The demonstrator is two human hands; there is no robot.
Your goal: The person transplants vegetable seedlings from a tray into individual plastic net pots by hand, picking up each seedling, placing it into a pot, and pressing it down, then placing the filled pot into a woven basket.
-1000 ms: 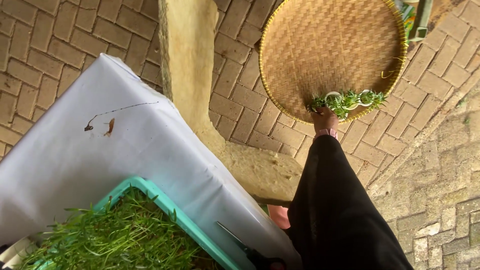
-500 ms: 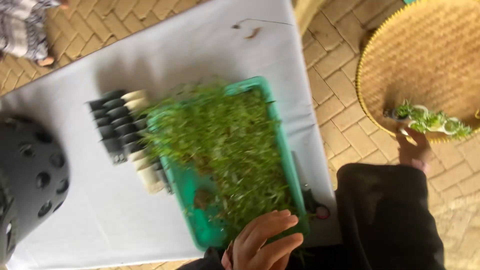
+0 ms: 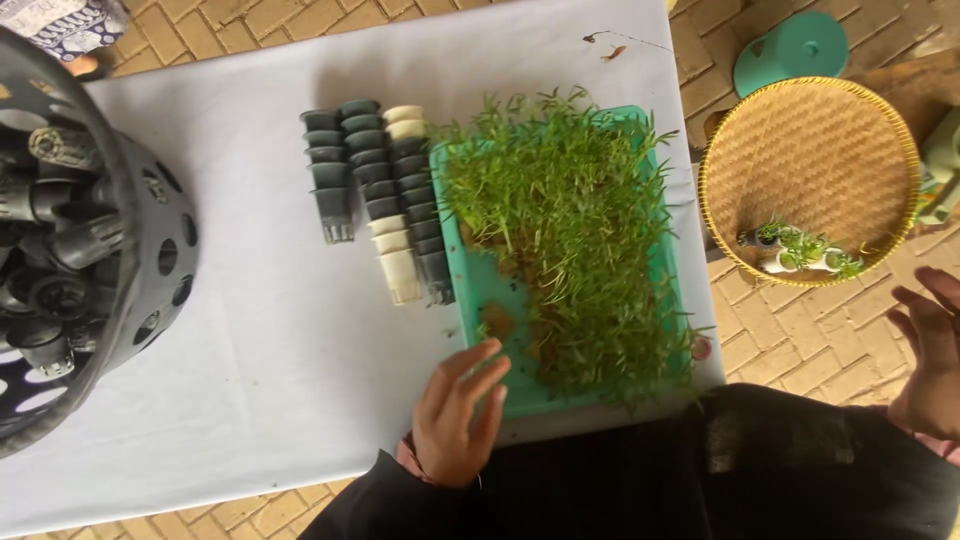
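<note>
A teal tray (image 3: pixel 470 290) thick with green seedlings (image 3: pixel 570 230) sits at the table's (image 3: pixel 250 330) right edge. The left hand (image 3: pixel 458 412) rests at the tray's near left corner, fingers loosely spread, holding nothing. The right hand (image 3: pixel 930 360), open and empty, hangs off the table over the brick paving, partly cut off. Stacked small pots (image 3: pixel 375 190) lie just left of the tray. A woven basket (image 3: pixel 810 150) on the paving holds a few potted seedlings (image 3: pixel 800 250). A dark perforated bin (image 3: pixel 150 260) of pots is cropped at the left edge.

Right hand (image 3: pixel 930 355): cut off by the right edge. Perforated dark basket (image 3: pixel 150 250): cropped at the left edge. Seedling tray (image 3: pixel 470 300): floor largely hidden by sprouts (image 3: pixel 570 220). Small pots on woven tray (image 3: pixel 810 150): too small to be counted.
</note>
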